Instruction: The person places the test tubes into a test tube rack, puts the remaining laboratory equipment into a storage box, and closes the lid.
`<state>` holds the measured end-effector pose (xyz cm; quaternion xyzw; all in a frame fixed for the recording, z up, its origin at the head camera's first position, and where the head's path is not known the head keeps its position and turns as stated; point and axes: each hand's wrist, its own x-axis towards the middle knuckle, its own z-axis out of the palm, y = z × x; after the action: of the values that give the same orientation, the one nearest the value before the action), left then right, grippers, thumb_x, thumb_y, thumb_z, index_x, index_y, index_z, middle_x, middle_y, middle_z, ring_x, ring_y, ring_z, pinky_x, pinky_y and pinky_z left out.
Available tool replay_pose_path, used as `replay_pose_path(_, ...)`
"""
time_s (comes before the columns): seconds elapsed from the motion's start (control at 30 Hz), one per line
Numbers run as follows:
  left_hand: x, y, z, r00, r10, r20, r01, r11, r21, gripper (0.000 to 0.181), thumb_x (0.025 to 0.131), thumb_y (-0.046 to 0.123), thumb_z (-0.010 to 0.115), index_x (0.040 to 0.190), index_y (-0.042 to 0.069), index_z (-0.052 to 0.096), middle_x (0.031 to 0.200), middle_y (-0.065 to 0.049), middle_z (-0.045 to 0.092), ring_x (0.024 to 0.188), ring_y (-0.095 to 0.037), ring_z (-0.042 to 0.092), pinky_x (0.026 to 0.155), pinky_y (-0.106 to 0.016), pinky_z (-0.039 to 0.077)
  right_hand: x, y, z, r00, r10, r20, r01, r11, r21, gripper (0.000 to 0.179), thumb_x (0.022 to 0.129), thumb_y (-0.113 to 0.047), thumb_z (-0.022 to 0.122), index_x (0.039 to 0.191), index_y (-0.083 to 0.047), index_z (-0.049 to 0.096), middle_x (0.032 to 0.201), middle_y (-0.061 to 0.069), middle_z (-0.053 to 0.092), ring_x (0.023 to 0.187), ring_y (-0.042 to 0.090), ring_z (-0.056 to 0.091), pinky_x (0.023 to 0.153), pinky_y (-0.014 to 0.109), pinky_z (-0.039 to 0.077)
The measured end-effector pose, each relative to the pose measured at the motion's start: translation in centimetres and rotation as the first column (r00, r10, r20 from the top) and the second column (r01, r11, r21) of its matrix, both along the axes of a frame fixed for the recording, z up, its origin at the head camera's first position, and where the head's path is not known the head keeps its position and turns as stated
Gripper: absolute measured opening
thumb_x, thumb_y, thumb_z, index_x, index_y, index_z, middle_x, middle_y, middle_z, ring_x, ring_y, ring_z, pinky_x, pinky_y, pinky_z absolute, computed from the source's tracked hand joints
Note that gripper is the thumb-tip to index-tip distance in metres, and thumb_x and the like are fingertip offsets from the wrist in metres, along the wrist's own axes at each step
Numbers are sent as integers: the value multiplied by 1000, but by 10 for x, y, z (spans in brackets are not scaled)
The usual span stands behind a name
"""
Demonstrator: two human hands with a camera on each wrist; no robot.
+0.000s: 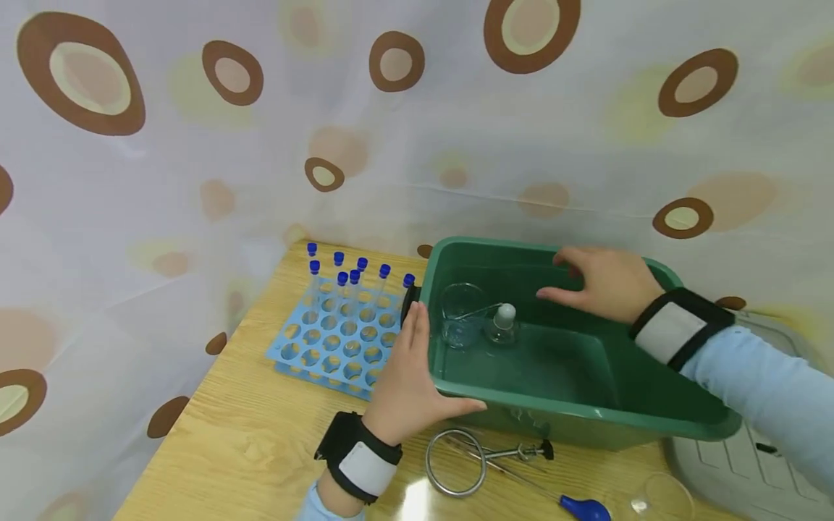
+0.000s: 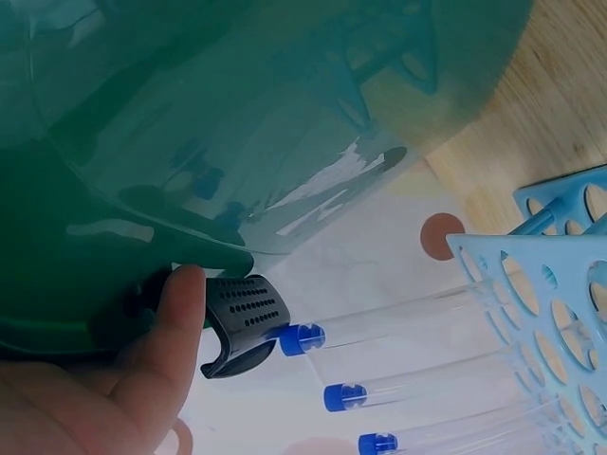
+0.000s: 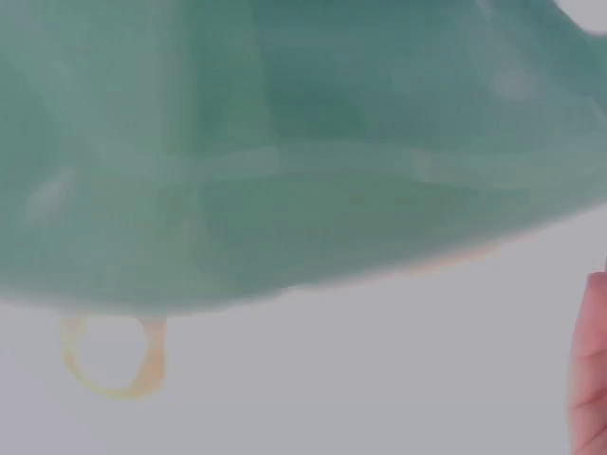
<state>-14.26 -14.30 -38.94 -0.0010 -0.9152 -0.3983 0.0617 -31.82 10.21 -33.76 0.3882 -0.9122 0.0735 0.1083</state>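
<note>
A green plastic tub (image 1: 541, 400) stands on the table. At its near left corner my left hand (image 1: 405, 391) touches the rim, fingers straight and thumb spread along the front edge. In the left wrist view, a finger (image 2: 180, 308) lies beside the tub's black handle clip (image 2: 248, 318). Over the tub's right half hovers my right hand (image 1: 612, 282), thumb and fingers apart with nothing between them. Inside the tub, on the left, are a clear glass beaker (image 1: 464, 295) and a small glass bottle with a whitish cap (image 1: 504, 316). The right wrist view is hazy.
Left of the tub, a light blue rack (image 1: 319, 356) holds several clear tubes with blue caps (image 1: 342, 278). In front lie a metal ring clamp (image 1: 483, 467), a blue-bulbed dropper (image 1: 585, 509) and a clear glass vessel (image 1: 677, 496). A grey plastic lid-like piece (image 1: 730, 477) sits at right.
</note>
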Motion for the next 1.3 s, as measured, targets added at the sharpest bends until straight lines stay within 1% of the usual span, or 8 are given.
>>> replay_pose_path(0.17, 2, -9, -6, 999, 40, 19, -40, 999, 7, 129, 58, 52, 84, 151, 11, 5, 158, -11, 4, 142, -36, 20, 105, -54, 35, 45, 53, 24, 986, -9, -169, -34, 967, -252, 47, 74, -54, 71, 90, -10, 66, 68, -1, 60, 60, 5, 51, 52, 24, 40)
replay_pose_path(0.37, 3, -13, -10, 998, 48, 35, -48, 999, 15, 128, 59, 53, 83, 152, 12, 4, 159, -9, 3, 143, -36, 18, 104, -54, 36, 116, 109, -5, 952, 102, -288, -200, 920, -336, 58, 84, -67, 47, 72, -13, 64, 59, -7, 55, 54, -6, 45, 46, 14, 35)
replay_pose_path(0.43, 3, -14, -11, 998, 50, 30, -51, 999, 11, 128, 59, 52, 84, 152, 12, 5, 159, -10, 4, 143, -36, 19, 104, -54, 36, 134, 117, -26, 960, 123, -250, -193, 942, -276, 48, 79, -65, 58, 76, -18, 65, 64, -10, 56, 54, -3, 48, 44, 14, 36)
replay_pose_path(0.57, 3, -16, -12, 999, 48, 16, -48, 999, 10, 129, 58, 49, 85, 151, 11, 6, 158, -11, 6, 142, -36, 20, 104, -54, 36, 161, 126, -70, 992, -52, 115, 55, 998, -20, 54, 71, -60, 69, 107, -20, 64, 99, -8, 62, 74, 11, 61, 50, 19, 42)
replay_pose_path(0.67, 2, -15, -12, 999, 42, 13, -42, 999, 14, 128, 58, 48, 86, 151, 11, 7, 158, -13, 7, 142, -38, 20, 104, -56, 36, 167, 131, -96, 926, -186, 329, 138, 977, 162, 62, 78, -54, 67, 126, -18, 54, 119, -1, 57, 87, 21, 62, 54, 24, 44)
replay_pose_path(0.97, 1, -9, -9, 999, 33, 3, -33, 999, 8, 127, 59, 50, 84, 152, 13, 6, 158, -15, 7, 140, -41, 22, 100, -59, 38, 159, 133, -109, 886, -43, 461, 22, 999, 50, 50, 82, -43, 67, 117, -8, 58, 101, 2, 62, 71, 2, 58, 52, 20, 43)
replay_pose_path(1.2, 0, -2, -7, 1000, 29, -5, -29, 1000, 6, 128, 58, 49, 85, 152, 13, 6, 158, -12, 7, 141, -40, 21, 101, -58, 38, 164, 141, -106, 939, -25, 342, 72, 989, -126, 41, 75, -27, 77, 106, -6, 60, 85, -2, 57, 63, -9, 43, 48, 19, 36)
replay_pose_path(1.3, 0, 0, -6, 1000, 24, -14, -24, 1000, 1, 127, 58, 49, 85, 152, 13, 6, 158, -12, 6, 141, -40, 21, 101, -58, 37, 163, 148, -97, 907, -164, 388, 199, 979, -49, 44, 76, -31, 76, 110, -8, 58, 90, -3, 57, 64, -6, 44, 49, 21, 37)
